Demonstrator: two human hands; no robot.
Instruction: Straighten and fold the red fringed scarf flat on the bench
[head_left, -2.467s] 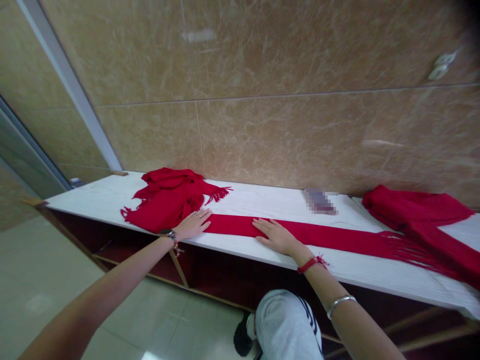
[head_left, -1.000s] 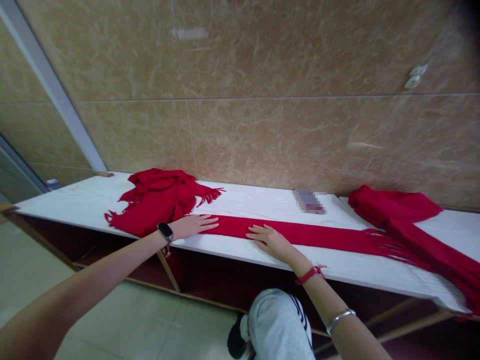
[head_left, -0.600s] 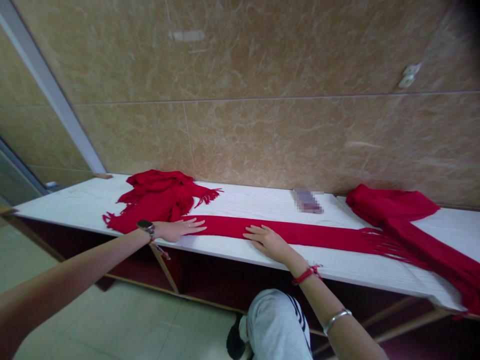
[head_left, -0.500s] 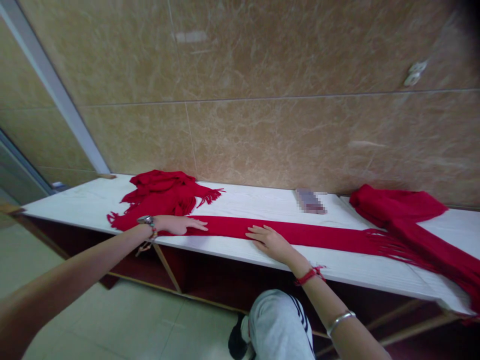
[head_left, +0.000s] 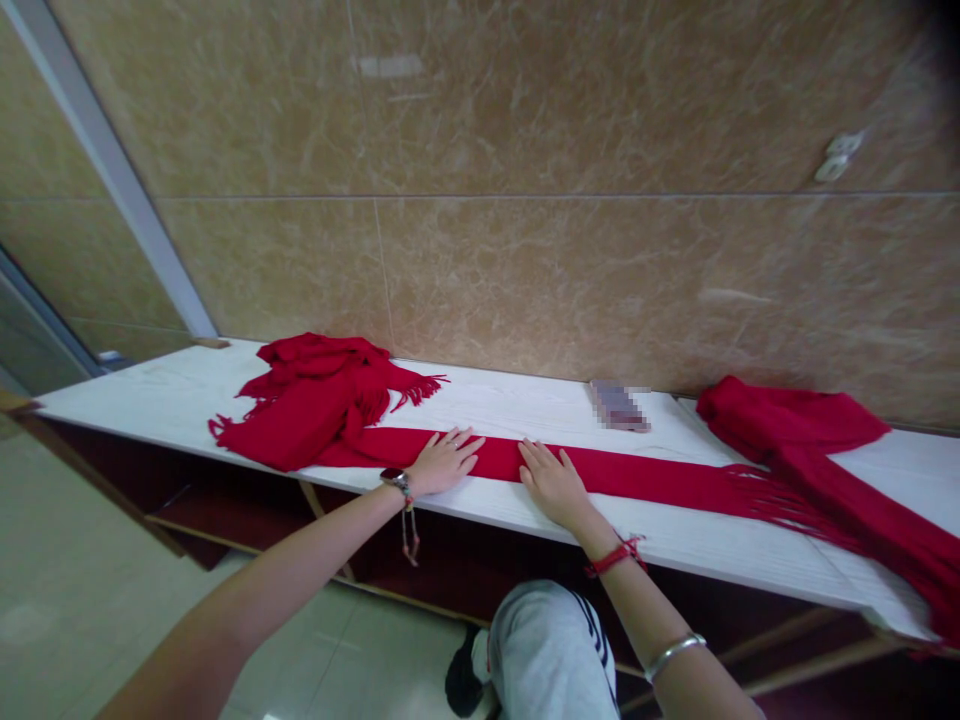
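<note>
A red scarf (head_left: 645,476) lies as a long, narrow folded strip along the white cabinet top (head_left: 510,400). Its fringe spreads out at the right end. Flat on the strip rests my left hand (head_left: 444,463), fingers spread. My right hand (head_left: 555,485) lies on the same strip a short way to the right, its fingers stretched out too. Neither hand grips the cloth. At the left end the strip meets a crumpled heap of red fringed cloth (head_left: 315,395); whether they are one piece I cannot tell.
Another red scarf (head_left: 795,420) lies bunched on the right and trails over the front edge. A blurred flat object (head_left: 619,405) sits near the tiled wall (head_left: 480,280). Open shelves (head_left: 420,560) are below the top. My knee (head_left: 551,645) is close to the cabinet front.
My left hand has slid right along the strip, away from the heap and closer to my right hand. The right hand has shifted slightly to the right.
</note>
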